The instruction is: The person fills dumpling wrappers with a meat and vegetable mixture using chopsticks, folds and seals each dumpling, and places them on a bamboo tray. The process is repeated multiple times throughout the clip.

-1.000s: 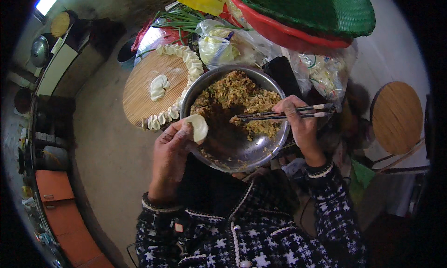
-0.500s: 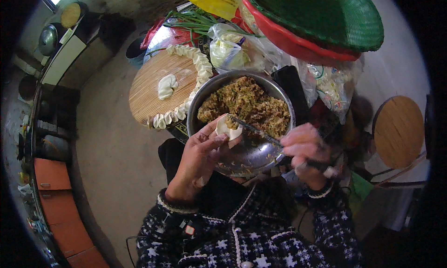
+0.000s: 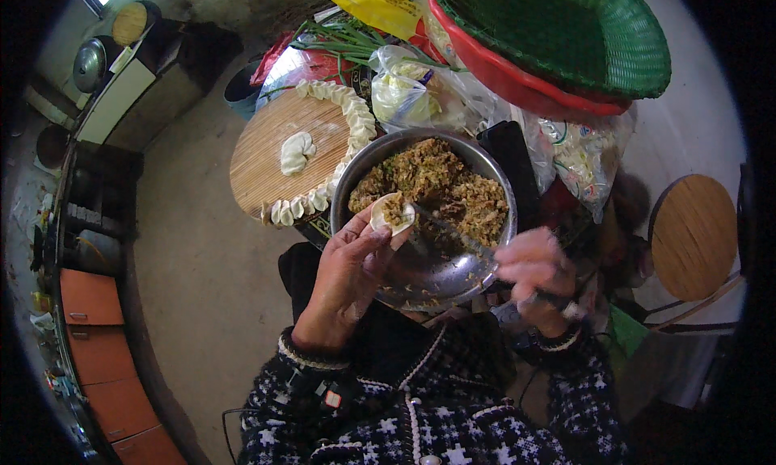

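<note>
Wrapper (image 3: 379,215) shifts farther in over the bowl (image 3: 440,277) since a second ago, now carrying filling (image 3: 395,212)

At the left of my view, a row of dough pieces (image 3: 356,119) curves along the edge of a round board (image 3: 260,159), around a small pile (image 3: 297,153) of pale rounds. I see little risk there, since neither hand touches them.

Next comes the left hand (image 3: 346,265), pinching the wrapper by its lower edge, thumb in front, above the bowl's left part. My main worry is tilt: if that pinch slackens or rolls, the filling could slide off. Smears on the wrapper's rim, I judge, would make it stick poorly if pressed together.

Farther right, the chopsticks (image 3: 462,233) blur, their tips just beside the wrapper; I cannot tell whether they touch. A careless poke could tear the dough, and a sharp flick might throw scraps onto the black slab (image 3: 508,154) beyond the bowl.

Rightmost, the right hand (image 3: 537,271) is curled around the chopsticks, too smeared for me to read each finger; a loose hold could let them cross.
</note>
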Motion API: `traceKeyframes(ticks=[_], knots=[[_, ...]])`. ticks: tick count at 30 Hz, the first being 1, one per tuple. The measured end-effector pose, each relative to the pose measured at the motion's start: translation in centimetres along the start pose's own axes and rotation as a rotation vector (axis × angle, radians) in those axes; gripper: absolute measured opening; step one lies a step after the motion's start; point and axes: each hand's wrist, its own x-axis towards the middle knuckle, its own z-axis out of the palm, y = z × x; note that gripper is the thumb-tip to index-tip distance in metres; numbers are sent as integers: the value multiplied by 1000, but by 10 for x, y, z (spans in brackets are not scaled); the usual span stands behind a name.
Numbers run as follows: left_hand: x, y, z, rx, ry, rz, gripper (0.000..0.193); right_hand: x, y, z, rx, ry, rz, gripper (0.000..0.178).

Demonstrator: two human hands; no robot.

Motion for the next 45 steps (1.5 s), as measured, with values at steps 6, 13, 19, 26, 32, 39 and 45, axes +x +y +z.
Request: traceKeyframes(ticks=[6,13,19,26,32,39,45], knots=[[-7,1,4,56,17,-27,45,-7,22,27,486,531,592,31],[-8,2,5,28,-28,-42,44,-12,24,32,665,589,696,34],[-10,2,11,5,-48,-21,43,-13,24,33,724,533,747,33],[-8,5,8,12,-26,-49,45,-8,24,20,734,533,757,33],[-8,6,12,56,-23,-60,47,-6,26,22,642,435,669,34],[-9,4,13,66,-44,-50,48,-1,24,20,579,395,614,34],[-9,4,16,70,-75,-62,47,2,26,21,827,594,742,33]])
